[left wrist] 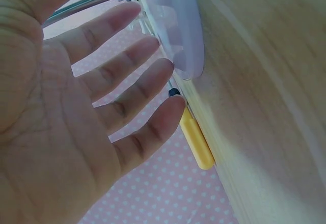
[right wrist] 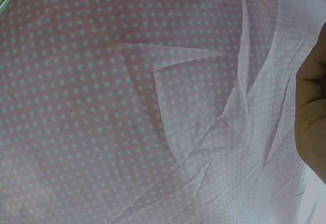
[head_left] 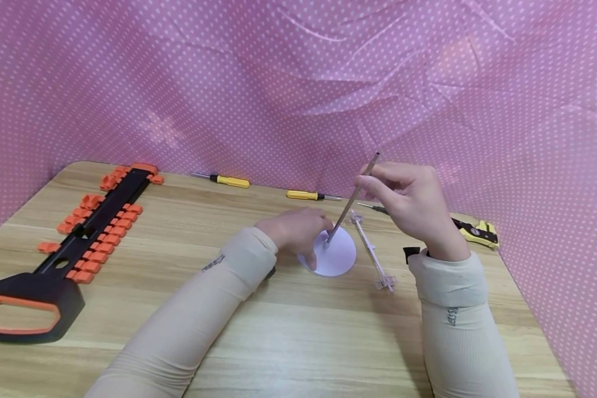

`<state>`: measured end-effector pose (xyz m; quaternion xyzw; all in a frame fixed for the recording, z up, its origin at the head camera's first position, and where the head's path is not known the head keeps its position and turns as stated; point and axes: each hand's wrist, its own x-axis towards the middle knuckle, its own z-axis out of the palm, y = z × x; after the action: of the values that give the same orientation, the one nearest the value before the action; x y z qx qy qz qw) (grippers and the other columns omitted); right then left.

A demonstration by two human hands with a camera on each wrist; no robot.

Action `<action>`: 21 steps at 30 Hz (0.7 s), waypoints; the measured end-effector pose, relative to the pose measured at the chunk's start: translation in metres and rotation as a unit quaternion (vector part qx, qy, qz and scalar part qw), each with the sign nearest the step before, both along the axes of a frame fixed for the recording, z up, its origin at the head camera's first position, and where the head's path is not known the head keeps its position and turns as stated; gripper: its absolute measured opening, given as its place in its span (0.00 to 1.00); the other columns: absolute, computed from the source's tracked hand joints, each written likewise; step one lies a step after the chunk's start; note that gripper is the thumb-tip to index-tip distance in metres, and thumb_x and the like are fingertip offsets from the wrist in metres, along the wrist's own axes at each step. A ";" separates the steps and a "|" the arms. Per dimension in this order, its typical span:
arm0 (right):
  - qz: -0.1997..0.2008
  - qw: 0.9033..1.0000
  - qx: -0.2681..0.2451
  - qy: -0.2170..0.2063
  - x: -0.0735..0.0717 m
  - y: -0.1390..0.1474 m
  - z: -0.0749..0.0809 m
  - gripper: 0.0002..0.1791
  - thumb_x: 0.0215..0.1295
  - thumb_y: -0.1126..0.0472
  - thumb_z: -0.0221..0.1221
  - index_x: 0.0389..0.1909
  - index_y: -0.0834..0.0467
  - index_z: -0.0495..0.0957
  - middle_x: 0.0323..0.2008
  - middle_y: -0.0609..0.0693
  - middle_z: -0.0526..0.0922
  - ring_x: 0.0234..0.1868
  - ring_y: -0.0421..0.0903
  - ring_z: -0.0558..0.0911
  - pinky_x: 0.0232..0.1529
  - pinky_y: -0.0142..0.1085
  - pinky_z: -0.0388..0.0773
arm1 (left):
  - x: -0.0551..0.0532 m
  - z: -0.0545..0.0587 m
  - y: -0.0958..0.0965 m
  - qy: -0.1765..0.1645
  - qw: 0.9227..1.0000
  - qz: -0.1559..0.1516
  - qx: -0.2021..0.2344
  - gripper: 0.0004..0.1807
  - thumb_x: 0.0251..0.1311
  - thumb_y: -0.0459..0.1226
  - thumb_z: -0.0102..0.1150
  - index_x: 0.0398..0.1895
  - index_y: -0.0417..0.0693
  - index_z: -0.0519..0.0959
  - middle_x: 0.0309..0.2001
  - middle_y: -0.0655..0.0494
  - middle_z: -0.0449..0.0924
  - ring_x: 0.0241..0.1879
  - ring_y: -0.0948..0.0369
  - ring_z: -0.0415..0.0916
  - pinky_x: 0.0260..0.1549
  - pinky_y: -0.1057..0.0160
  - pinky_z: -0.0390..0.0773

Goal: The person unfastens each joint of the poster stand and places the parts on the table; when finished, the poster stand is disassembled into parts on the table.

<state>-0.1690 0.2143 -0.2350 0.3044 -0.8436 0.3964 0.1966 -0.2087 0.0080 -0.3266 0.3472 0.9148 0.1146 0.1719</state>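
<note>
A white round base [head_left: 337, 260] lies flat on the wooden table, with a short socket at its middle. A slim metal rod [head_left: 352, 200] stands tilted in or against that socket; its upper end leans right. High on the rod, my right hand [head_left: 413, 199] pinches it between thumb and fingers. My left hand [head_left: 298, 233] is at the base's left side, its fingers loosely extended in the left wrist view, near or touching the rim [left wrist: 196, 35]. Just right of the base lies a thin white stick [head_left: 369, 246] with clear end pieces. The right wrist view shows only part of the right hand [right wrist: 311, 117].
Along the back edge lie two yellow-handled screwdrivers [head_left: 232, 181] and a thin dark-handled tool [head_left: 373, 208]. A yellow and black hand tool [head_left: 477, 232] sits at the right edge. On the left is a long black rack [head_left: 99, 221] with orange clips. Pink dotted cloth [head_left: 298, 83] hangs behind.
</note>
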 end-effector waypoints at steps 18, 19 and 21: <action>-0.005 1.000 0.014 0.022 -0.001 -0.001 0.000 0.05 0.70 0.68 0.68 0.37 0.58 0.92 0.28 0.48 0.90 0.25 0.34 0.85 0.26 0.25 0.80 | 0.000 -0.003 0.001 0.015 1.000 0.001 -0.004 0.37 0.47 0.46 0.87 0.63 0.55 0.83 0.67 0.57 0.76 0.65 0.56 0.73 0.66 0.54 0.76; -0.003 1.000 0.012 0.026 -0.001 -0.001 0.000 0.05 0.70 0.68 0.68 0.36 0.58 0.92 0.28 0.48 0.90 0.25 0.34 0.84 0.26 0.26 0.79 | 0.000 -0.003 0.001 0.014 1.000 0.002 -0.004 0.37 0.47 0.46 0.87 0.64 0.55 0.83 0.67 0.57 0.76 0.65 0.56 0.73 0.66 0.54 0.76; -0.002 0.999 0.008 0.036 -0.001 -0.001 -0.001 0.05 0.69 0.69 0.69 0.36 0.59 0.92 0.27 0.49 0.90 0.23 0.34 0.83 0.24 0.25 0.77 | 0.000 -0.003 0.001 0.012 1.000 0.002 -0.003 0.38 0.47 0.46 0.87 0.64 0.55 0.83 0.67 0.57 0.76 0.65 0.56 0.73 0.66 0.54 0.76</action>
<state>-0.1699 0.2137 -0.2358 0.3182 -0.8400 0.3777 0.2249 -0.2088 0.0094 -0.3296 0.3465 0.9176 0.1084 0.1620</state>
